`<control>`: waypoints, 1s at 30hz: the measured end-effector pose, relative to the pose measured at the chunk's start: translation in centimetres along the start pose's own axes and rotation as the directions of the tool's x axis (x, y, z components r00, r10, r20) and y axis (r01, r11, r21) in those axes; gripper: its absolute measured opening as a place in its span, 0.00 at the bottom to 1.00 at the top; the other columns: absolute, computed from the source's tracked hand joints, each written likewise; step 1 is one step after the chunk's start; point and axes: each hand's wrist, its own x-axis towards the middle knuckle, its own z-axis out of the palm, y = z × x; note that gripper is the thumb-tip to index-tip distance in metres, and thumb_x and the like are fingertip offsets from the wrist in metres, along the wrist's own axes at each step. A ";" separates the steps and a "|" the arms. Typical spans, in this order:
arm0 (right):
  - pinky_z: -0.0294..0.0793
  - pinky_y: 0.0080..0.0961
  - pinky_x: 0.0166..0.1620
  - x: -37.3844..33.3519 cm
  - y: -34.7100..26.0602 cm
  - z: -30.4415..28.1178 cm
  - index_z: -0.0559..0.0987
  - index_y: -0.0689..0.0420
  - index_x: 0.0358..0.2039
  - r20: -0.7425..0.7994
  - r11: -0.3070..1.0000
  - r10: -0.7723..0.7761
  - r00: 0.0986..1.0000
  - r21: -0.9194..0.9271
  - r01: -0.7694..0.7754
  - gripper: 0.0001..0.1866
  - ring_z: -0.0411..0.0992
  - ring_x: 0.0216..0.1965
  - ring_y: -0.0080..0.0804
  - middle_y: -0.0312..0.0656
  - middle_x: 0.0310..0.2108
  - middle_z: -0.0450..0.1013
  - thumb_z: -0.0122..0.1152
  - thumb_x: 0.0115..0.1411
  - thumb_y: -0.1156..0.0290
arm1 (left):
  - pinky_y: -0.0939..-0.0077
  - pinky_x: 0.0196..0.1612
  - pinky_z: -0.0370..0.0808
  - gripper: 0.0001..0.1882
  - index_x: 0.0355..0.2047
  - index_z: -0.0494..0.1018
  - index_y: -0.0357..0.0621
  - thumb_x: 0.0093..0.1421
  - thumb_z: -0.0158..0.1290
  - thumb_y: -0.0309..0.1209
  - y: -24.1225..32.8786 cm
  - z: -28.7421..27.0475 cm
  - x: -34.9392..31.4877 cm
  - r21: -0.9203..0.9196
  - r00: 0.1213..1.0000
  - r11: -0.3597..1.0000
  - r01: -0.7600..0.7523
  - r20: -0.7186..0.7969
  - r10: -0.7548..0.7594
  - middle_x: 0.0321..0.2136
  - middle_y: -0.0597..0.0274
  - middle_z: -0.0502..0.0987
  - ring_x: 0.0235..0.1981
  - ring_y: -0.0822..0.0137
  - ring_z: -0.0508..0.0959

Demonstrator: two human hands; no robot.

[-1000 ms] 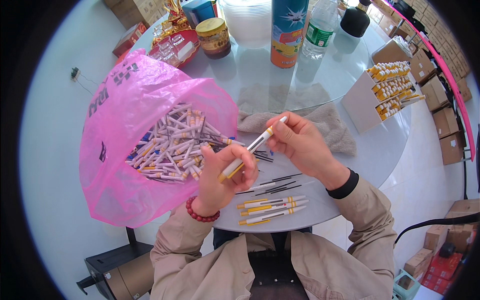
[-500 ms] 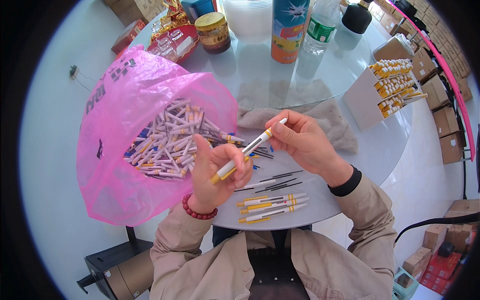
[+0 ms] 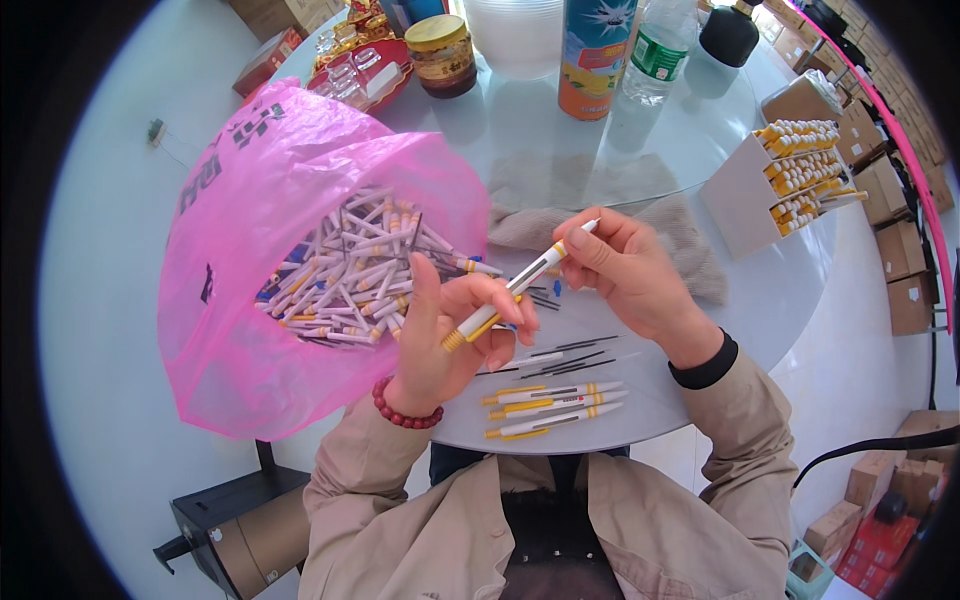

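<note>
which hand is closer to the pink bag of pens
Left. The left hand lies right at the mouth of the pink bag, holding the yellow end of a pen. The right hand grips the pen's white end, farther right over the grey cloth.

A tan jacket covers both arms (a black cuff peeks out at the right wrist), and 1 dark red bead bracelet [image 3: 405,412] circles the left.
</note>
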 end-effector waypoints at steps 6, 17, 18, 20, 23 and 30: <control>0.67 0.14 0.33 0.0 0.2 0.0 0.76 0.60 0.37 0.067 0.999 -0.005 0.998 -0.036 0.007 0.08 0.67 0.28 0.18 0.35 0.30 0.72 0.56 0.63 0.69 | 0.81 0.17 0.58 0.42 0.17 0.69 0.42 0.63 0.20 0.64 -0.1 -0.9 0.2 -0.004 0.999 1.000 -0.015 0.052 0.016 0.18 0.54 0.69 0.15 0.69 0.62; 0.71 0.14 0.33 -0.4 -1.7 -0.7 0.76 0.61 0.33 0.086 0.967 0.101 0.991 -0.244 -0.077 0.10 0.70 0.29 0.17 0.34 0.29 0.74 0.63 0.58 0.67 | 0.82 0.18 0.60 0.42 0.17 0.70 0.41 0.65 0.19 0.61 -0.3 -1.3 0.1 0.097 0.996 0.995 0.027 0.087 -0.036 0.19 0.52 0.69 0.14 0.71 0.63; 0.71 0.14 0.33 -0.4 -2.1 -0.9 0.76 0.61 0.33 0.096 0.956 0.106 0.990 -0.282 -0.075 0.10 0.70 0.29 0.17 0.34 0.29 0.74 0.63 0.58 0.67 | 0.82 0.18 0.62 0.42 0.18 0.71 0.40 0.65 0.19 0.61 -0.2 -1.2 0.1 0.124 0.996 0.992 0.024 0.084 -0.035 0.21 0.49 0.71 0.15 0.70 0.65; 0.71 0.14 0.34 -0.5 -2.9 -1.4 0.76 0.62 0.33 0.151 0.927 0.118 0.981 -0.371 -0.055 0.10 0.71 0.29 0.17 0.35 0.29 0.74 0.63 0.57 0.69 | 0.83 0.19 0.65 0.42 0.21 0.72 0.39 0.65 0.19 0.61 -0.1 -1.1 0.1 0.178 0.996 0.984 0.016 0.079 -0.031 0.27 0.43 0.74 0.16 0.69 0.69; 0.71 0.14 0.35 -0.8 -3.9 -2.0 0.75 0.62 0.33 0.241 0.872 0.156 0.958 -0.488 -0.019 0.09 0.71 0.30 0.17 0.35 0.30 0.74 0.64 0.56 0.72 | 0.85 0.20 0.68 0.42 0.28 0.73 0.36 0.65 0.21 0.61 0.1 -1.2 0.2 0.238 0.991 0.971 0.028 0.123 -0.059 0.34 0.39 0.76 0.21 0.66 0.75; 0.72 0.17 0.42 -1.2 -4.1 -2.2 0.75 0.62 0.33 0.291 0.755 0.155 0.944 -0.651 0.076 0.08 0.72 0.36 0.19 0.35 0.33 0.74 0.64 0.54 0.77 | 0.86 0.17 0.68 0.40 0.38 0.70 0.34 0.64 0.24 0.63 0.3 -0.7 0.1 0.345 0.994 0.933 0.105 -0.010 -0.108 0.35 0.43 0.77 0.26 0.68 0.78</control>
